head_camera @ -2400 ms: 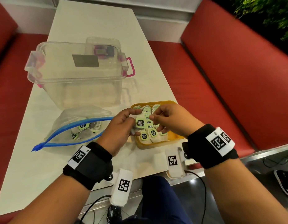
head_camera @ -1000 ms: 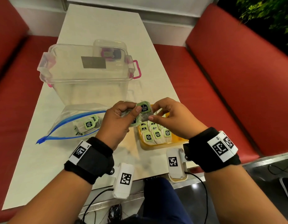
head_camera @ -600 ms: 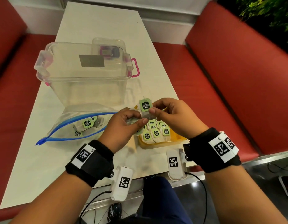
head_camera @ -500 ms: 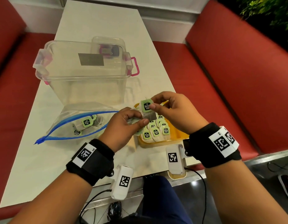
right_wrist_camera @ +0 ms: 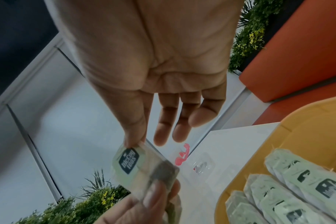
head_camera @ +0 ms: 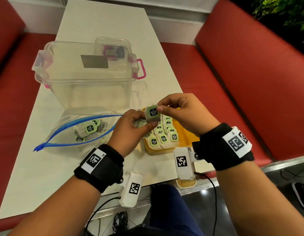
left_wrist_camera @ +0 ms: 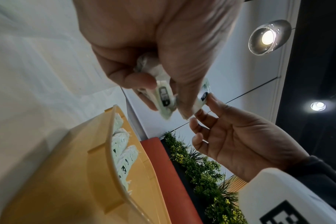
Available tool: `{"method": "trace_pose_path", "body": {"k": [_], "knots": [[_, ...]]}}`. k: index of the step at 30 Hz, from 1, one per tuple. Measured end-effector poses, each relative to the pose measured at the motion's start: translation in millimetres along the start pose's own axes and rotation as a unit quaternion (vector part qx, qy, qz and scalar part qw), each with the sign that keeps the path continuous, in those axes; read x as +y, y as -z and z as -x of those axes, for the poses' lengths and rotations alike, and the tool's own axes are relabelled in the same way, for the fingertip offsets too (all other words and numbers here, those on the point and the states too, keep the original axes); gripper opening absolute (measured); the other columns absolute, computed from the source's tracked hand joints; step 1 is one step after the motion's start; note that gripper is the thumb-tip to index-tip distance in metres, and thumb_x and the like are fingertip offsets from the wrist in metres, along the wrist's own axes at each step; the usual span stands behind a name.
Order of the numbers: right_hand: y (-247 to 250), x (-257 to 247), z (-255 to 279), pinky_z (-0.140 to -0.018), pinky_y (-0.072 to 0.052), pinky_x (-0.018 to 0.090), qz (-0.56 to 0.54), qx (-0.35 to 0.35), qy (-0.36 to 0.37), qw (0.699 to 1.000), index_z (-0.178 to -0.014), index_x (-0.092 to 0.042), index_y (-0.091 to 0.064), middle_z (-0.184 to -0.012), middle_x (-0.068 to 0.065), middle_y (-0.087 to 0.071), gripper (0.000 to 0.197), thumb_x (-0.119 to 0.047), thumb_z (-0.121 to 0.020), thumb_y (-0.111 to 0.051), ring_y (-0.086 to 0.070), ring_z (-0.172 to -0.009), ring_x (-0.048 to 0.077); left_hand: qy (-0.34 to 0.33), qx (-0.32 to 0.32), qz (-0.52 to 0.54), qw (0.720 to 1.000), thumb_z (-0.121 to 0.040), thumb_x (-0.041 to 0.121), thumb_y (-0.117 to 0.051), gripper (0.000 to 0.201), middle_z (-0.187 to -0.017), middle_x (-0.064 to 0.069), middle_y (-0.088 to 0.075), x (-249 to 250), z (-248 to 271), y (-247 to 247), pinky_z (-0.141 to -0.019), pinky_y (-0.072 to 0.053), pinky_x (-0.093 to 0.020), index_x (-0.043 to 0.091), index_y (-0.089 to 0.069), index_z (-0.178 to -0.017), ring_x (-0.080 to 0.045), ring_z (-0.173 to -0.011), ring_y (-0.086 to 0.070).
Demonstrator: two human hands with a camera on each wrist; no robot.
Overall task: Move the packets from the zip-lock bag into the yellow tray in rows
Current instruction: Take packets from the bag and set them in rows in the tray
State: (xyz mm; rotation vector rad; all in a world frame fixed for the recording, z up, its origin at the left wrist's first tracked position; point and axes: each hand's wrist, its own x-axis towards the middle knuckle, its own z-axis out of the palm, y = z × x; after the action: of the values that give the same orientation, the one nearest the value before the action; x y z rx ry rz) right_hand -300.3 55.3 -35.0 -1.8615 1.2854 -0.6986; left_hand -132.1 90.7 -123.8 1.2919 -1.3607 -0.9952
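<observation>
Both hands meet above the yellow tray (head_camera: 187,138). My right hand (head_camera: 180,113) pinches one tea packet (head_camera: 153,114) with a green tag by its top edge between thumb and forefinger. My left hand (head_camera: 130,128) grips a small bunch of packets (left_wrist_camera: 163,97) and its thumb lies on the lower part of the pinched packet. The tray (right_wrist_camera: 307,136) holds rows of packets (head_camera: 163,133) along its left side. The zip-lock bag (head_camera: 76,130) lies open on the table to the left with a few packets (head_camera: 90,129) inside.
A clear plastic box (head_camera: 86,72) with pink latches stands behind the bag and tray. The white table (head_camera: 37,167) is flanked by red benches (head_camera: 250,82). The tray sits near the table's right edge.
The hands rose from the tray with packets. My right hand drew one packet up out of the left hand's bunch and now holds it upright above the tray.
</observation>
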Motion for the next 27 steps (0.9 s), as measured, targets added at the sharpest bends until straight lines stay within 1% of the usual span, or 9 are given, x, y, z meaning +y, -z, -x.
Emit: {"method": "trace_pose_path", "body": {"k": [4,6,8,10,14,17,20,24,27], "knots": [[-0.5,4.0,-0.1,-0.067,-0.054,0.048,-0.01,-0.001,-0.011,1.0,-0.091,-0.014,-0.072,-0.085,0.008,-0.073,0.008,-0.018,-0.084,-0.072,-0.062,-0.069,0.027,0.01,0.012,0.001,1.0,-0.073,0.041,-0.076,0.017,-0.081,0.009,-0.06,0.6,-1.9,-2.0,-0.079,-0.053,-0.046,0.03,-0.074,-0.086,-0.014,-0.084,-0.062],[-1.3,9.1,-0.5,-0.069,-0.054,0.048,0.009,-0.016,-0.013,1.0,-0.09,-0.014,-0.071,-0.085,0.006,-0.073,0.009,-0.017,-0.082,-0.074,-0.066,-0.071,0.028,0.008,0.006,-0.005,1.0,-0.075,0.035,-0.078,0.01,-0.08,0.01,-0.059,-0.1,-1.9,-3.5,-0.077,-0.053,-0.047,0.031,-0.073,-0.083,-0.015,-0.082,-0.062],[-1.1,15.6,-1.2,-0.072,-0.057,0.048,0.015,-0.024,-0.019,0.999,-0.087,-0.012,-0.07,-0.083,0.009,-0.073,0.005,-0.013,-0.083,-0.072,-0.069,-0.075,0.028,0.012,0.006,0.0,1.0,-0.075,0.031,-0.08,0.012,-0.082,0.01,-0.059,-2.2,-1.3,-5.8,-0.076,-0.053,-0.043,0.028,-0.072,-0.083,-0.015,-0.082,-0.063],[2.7,23.9,-1.9,-0.068,-0.056,0.039,0.007,-0.02,-0.037,0.999,-0.087,-0.009,-0.069,-0.079,0.011,-0.073,0.003,-0.009,-0.084,-0.07,-0.068,-0.07,0.021,0.032,0.003,0.008,0.999,-0.073,0.03,-0.082,0.018,-0.088,0.007,-0.062,-3.7,0.0,-6.9,-0.079,-0.053,-0.037,0.024,-0.072,-0.086,-0.014,-0.087,-0.064],[15.1,46.0,0.9,-0.057,-0.05,0.028,0.032,-0.031,-0.119,0.992,-0.084,-0.008,-0.063,-0.076,0.014,-0.068,0.005,-0.007,-0.086,-0.068,-0.065,-0.065,0.018,0.049,-0.005,-0.002,0.999,-0.074,0.03,-0.081,0.019,-0.099,0.008,-0.066,-7.0,3.4,-3.8,-0.09,-0.052,-0.033,0.025,-0.075,-0.091,-0.005,-0.097,-0.064],[19.3,68.4,3.6,-0.062,-0.055,0.033,0.091,-0.083,-0.198,0.972,-0.082,-0.008,-0.062,-0.074,0.012,-0.068,0.007,-0.006,-0.087,-0.067,-0.065,-0.063,0.017,0.059,0.003,-0.007,0.998,-0.077,0.029,-0.079,0.014,-0.1,0.009,-0.067,-8.3,4.2,-2.1,-0.09,-0.05,-0.03,0.025,-0.075,-0.09,-0.002,-0.096,-0.063],[17.2,83.7,5.2,-0.068,-0.058,0.037,0.164,-0.121,-0.249,0.947,-0.088,-0.007,-0.064,-0.072,0.012,-0.068,0.001,-0.007,-0.088,-0.066,-0.063,-0.06,0.018,0.064,0.006,-0.012,0.998,-0.084,0.027,-0.073,0.009,-0.1,0.007,-0.067,-8.9,3.9,-3.7,-0.087,-0.051,-0.03,0.024,-0.075,-0.092,-0.004,-0.094,-0.063],[9.6,91.1,3.3,-0.048,-0.052,0.019,0.189,-0.137,-0.284,0.93,-0.084,-0.012,-0.062,-0.064,0.005,-0.064,0.008,-0.006,-0.088,-0.066,-0.06,-0.048,0.008,0.076,0.011,-0.013,0.997,-0.09,0.023,-0.065,0.012,-0.102,0.006,-0.067,-9.5,4.6,-5.2,-0.083,-0.051,-0.025,0.02,-0.075,-0.097,-0.005,-0.093,-0.064],[3.9,93.3,-0.5,-0.04,-0.045,0.014,0.193,-0.141,-0.29,0.927,-0.08,-0.013,-0.06,-0.062,0.002,-0.062,0.012,-0.005,-0.087,-0.066,-0.058,-0.04,0.002,0.079,0.01,-0.011,0.997,-0.091,0.021,-0.064,0.012,-0.104,0.006,-0.068,-10.5,6.4,-5.0,-0.082,-0.052,-0.022,0.02,-0.075,-0.097,-0.003,-0.095,-0.063]]}}
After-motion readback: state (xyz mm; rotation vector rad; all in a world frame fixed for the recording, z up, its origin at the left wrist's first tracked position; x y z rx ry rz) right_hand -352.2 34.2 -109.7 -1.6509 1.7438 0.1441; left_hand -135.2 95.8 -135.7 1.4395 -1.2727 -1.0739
